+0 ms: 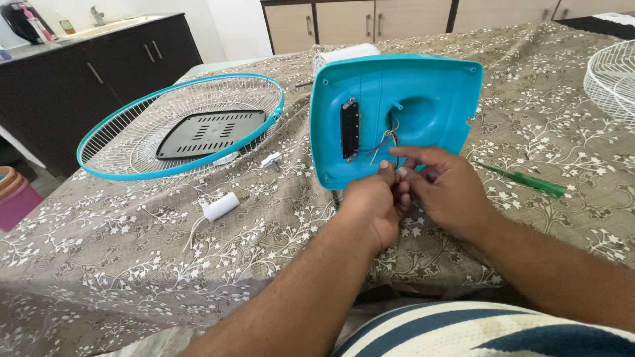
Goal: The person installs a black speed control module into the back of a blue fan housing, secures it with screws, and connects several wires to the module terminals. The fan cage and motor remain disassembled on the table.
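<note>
A turquoise plastic fan base cover (423,99) stands tilted on the cloth-covered table, its hollow inner side facing me, with a black switch block (349,129) on its left part. Thin wires (387,140) hang from the cover's middle. My left hand (374,205) and my right hand (446,185) meet just below the cover's lower edge. Both pinch the ends of the wires between fingertips. The wire ends themselves are hidden by my fingers.
A turquoise-rimmed fan grille (182,125) with a dark vented plate lies at the left. Near it are a white cylindrical capacitor (220,206) and a small white part (271,160). A green screwdriver (526,179) lies at the right, a white wire grille (612,79) at the far right.
</note>
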